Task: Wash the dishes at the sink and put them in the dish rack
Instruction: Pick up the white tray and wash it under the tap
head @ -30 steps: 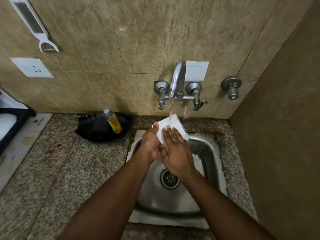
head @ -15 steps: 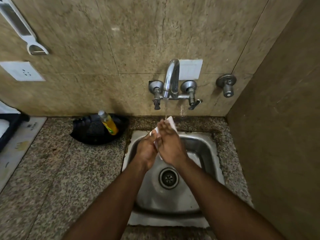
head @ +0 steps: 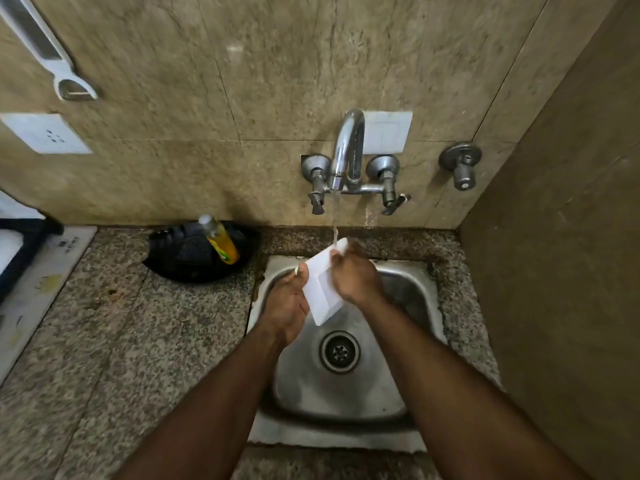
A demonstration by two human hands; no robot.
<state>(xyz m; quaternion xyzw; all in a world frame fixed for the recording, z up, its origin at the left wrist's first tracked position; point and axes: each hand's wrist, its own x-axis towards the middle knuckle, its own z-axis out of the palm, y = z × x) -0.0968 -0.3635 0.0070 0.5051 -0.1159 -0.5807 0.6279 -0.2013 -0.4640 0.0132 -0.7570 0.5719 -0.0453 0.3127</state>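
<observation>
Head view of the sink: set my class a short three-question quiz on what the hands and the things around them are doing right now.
1. True or false: water is running from the tap onto the white square dish.
2. Which hand covers the dish's upper right side? A) left hand B) right hand
3. Fill in: the yellow bottle leans in the black ____ on the counter, left of the sink.

Key
1. True
2. B
3. Tray. It stands against the wall, and the bottle tilts with its cap to the upper left.
</observation>
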